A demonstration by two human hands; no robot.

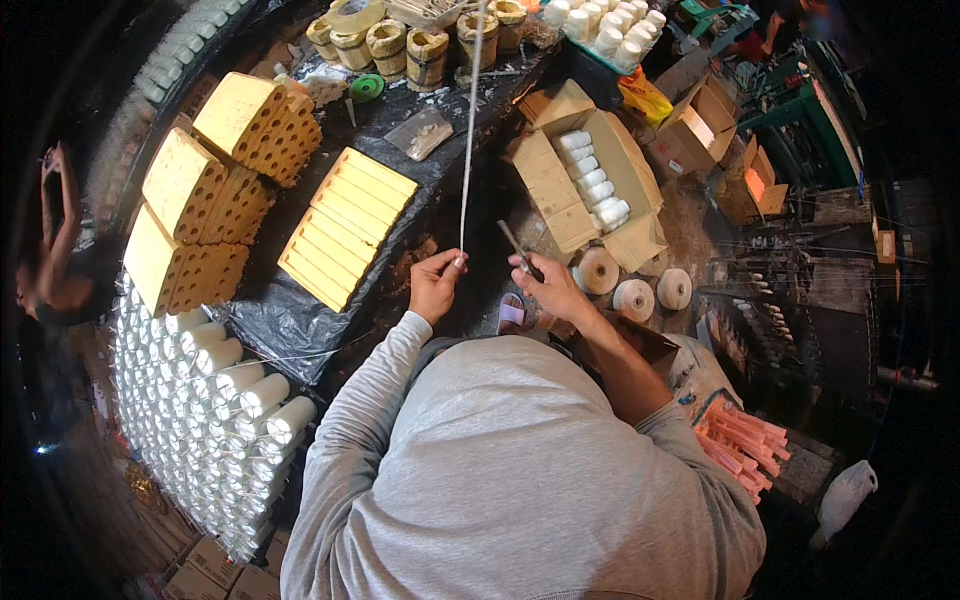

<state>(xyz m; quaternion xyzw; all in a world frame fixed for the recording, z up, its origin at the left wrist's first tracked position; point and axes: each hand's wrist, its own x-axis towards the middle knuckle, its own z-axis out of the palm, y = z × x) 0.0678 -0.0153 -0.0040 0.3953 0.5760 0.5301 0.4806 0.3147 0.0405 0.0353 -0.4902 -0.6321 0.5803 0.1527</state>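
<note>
- Closest to me: person in grey long-sleeve top [510, 470], bent over the work, both forearms reaching fwd.
- L hand [436, 283]: fingers pinched tight on the lower end of a white cord [472, 130]. Cord runs taut & straight up from there, past the table edge, out of sight at top.
- R hand [553, 288]: just beside the L, fingers curled round a dark slim tool [515, 243], tip pointing up-left, near the cord but apart from it. Can't tell exactly what kind.
- Lilac slipper [511, 313] on a foot, below & btwn the hands.
- Person's R side: bundle of pink bars [740, 445]. L side: lots of white cylinders [220, 400], packed in rows.
- Just past the R hand, three round spools [633, 300] on the floor, then an open cardboard box [550, 190] w/ white rolls [596, 180] inside.
- Table [290, 345] on the L, covered in black plastic: yellow grooved block [348, 230] flat on it, holed yellow blocks [180, 185] stacked nearby.
- Further along: clear packet [420, 133], green ring [366, 88], then yellowish pots [387, 50] in a group.
- Far end, top R: more white rolls in a tray [610, 35].
</note>
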